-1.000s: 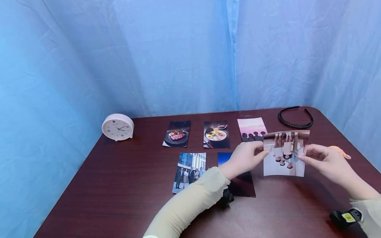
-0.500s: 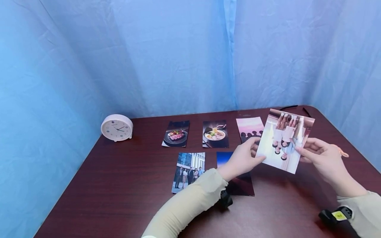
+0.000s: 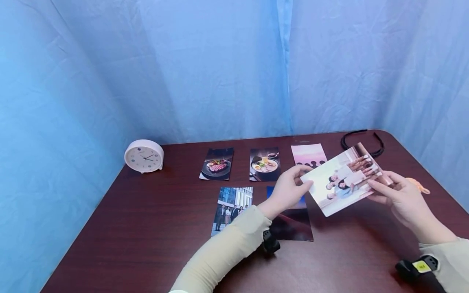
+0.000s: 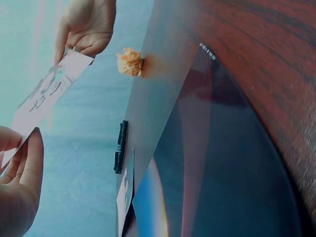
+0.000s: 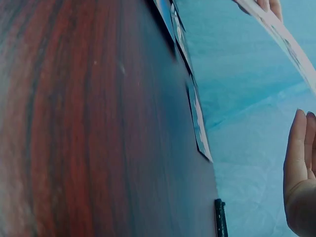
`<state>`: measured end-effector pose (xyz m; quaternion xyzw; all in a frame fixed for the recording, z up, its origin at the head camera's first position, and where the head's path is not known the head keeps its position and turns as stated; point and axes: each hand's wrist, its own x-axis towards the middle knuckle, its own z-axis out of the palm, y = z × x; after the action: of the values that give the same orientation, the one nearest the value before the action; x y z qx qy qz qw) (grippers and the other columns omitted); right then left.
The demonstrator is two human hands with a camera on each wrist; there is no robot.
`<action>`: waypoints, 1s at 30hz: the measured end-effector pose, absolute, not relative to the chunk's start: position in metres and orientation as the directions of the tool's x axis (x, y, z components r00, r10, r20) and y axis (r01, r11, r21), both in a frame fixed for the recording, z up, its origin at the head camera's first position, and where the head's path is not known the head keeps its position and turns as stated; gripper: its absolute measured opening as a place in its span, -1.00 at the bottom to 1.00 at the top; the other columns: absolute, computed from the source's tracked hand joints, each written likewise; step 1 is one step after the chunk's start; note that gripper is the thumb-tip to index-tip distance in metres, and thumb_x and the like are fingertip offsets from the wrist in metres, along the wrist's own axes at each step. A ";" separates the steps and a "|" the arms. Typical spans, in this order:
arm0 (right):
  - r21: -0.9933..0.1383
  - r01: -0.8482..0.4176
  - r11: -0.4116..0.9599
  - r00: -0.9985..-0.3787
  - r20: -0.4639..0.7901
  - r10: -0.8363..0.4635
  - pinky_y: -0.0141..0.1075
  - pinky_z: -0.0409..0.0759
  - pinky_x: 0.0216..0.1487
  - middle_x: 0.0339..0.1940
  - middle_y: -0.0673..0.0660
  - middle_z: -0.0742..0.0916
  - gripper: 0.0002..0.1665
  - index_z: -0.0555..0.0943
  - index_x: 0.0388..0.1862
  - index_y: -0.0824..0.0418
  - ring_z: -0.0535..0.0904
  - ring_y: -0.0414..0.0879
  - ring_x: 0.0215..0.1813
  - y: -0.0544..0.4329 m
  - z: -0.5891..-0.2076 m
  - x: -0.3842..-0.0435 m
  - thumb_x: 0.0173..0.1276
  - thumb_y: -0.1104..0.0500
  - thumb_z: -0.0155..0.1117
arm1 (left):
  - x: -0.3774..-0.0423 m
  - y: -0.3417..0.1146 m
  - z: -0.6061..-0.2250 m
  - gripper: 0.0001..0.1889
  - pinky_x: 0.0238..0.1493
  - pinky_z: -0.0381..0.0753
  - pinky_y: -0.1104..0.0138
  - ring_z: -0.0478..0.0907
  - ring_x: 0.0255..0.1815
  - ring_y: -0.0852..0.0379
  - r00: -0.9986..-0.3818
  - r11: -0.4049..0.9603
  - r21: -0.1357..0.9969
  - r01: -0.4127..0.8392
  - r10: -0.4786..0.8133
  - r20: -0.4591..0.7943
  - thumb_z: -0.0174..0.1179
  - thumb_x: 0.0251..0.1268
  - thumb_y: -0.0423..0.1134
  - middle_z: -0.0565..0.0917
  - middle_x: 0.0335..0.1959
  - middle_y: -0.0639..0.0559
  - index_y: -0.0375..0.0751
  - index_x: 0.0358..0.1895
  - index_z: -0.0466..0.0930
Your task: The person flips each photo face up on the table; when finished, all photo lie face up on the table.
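Observation:
Both hands hold a group photo (image 3: 342, 183) above the right side of the table, its people lying sideways in the head view. The left hand (image 3: 287, 191) pinches its left corner between thumb and fingers. At the opposite end, the right hand (image 3: 404, 199) grips the edge, thumb on top and fingers beneath. In the left wrist view the photo (image 4: 49, 94) spans the two hands, seen at a slant. A dark photo with a blue top (image 3: 293, 224) lies under the left wrist, partly covered. Behind the hands lies a pink photo with dark silhouettes (image 3: 309, 154).
Steak (image 3: 216, 165) and ramen (image 3: 264, 165) photos lie in the back row, with a photo of office people (image 3: 231, 209) nearer. A white clock (image 3: 143, 156) stands back left. A black headband (image 3: 381, 143) and a crumpled orange thing (image 4: 130, 62) lie at right.
The group photo has gone from upright and upside down to tilted flatter and turned clockwise, its people now sideways. The left hand has shifted slightly left; both hands keep hold of it.

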<state>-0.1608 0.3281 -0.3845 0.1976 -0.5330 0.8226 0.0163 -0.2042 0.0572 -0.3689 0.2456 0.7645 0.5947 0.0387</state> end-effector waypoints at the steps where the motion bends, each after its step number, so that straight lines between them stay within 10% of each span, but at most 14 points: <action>1: -0.869 -0.236 -0.435 -0.921 0.343 -0.185 -0.32 0.67 -0.26 -0.18 0.08 0.74 -0.57 0.60 -0.09 0.26 0.72 -0.14 -0.22 0.330 -0.385 -0.161 0.39 0.58 -0.17 | -0.205 0.056 -0.369 -0.70 -0.51 0.41 0.58 0.40 -0.57 0.37 -0.879 0.167 0.930 0.327 0.414 0.235 0.15 0.28 -0.44 0.65 -0.24 -0.12 -0.25 0.08 0.52; 9: -0.893 -0.251 -0.374 -0.922 0.338 -0.189 -0.37 0.66 -0.31 -0.17 0.05 0.75 -0.50 0.59 0.04 0.23 0.71 -0.18 -0.22 0.340 -0.383 -0.161 0.42 0.55 -0.25 | -0.212 0.046 -0.367 -0.74 -0.59 0.30 0.57 0.33 -0.62 0.35 -0.889 0.213 0.908 0.361 0.373 0.266 0.18 0.26 -0.40 0.51 -0.55 0.01 -0.25 0.02 0.57; 22: -0.937 -0.272 -0.220 -0.895 0.330 -0.300 -0.42 0.63 -0.14 -0.07 -0.01 0.73 -0.49 0.56 0.10 0.20 0.66 -0.25 -0.08 0.333 -0.372 -0.165 0.43 0.54 -0.23 | -0.215 0.034 -0.358 -0.73 -0.30 0.48 0.58 0.54 -0.39 0.33 -0.864 0.290 0.867 0.405 0.433 0.258 0.19 0.28 -0.34 0.66 -0.29 -0.07 -0.24 0.03 0.57; 30: -0.950 -0.293 0.104 -0.899 0.238 -0.367 -0.38 0.65 -0.19 -0.13 -0.13 0.72 -0.58 0.53 0.09 0.09 0.67 -0.28 -0.14 0.312 -0.361 -0.165 0.42 0.46 -0.06 | -0.213 0.031 -0.349 -0.77 -0.28 0.45 0.60 0.52 -0.35 0.33 -0.818 0.366 0.796 0.483 0.514 0.260 0.20 0.29 -0.27 0.67 -0.30 0.01 -0.20 -0.02 0.60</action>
<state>-0.1646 0.3122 -0.3614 0.2224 -0.7422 0.6315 -0.0291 -0.2127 0.0307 -0.3489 0.3015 0.8263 0.4755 0.0163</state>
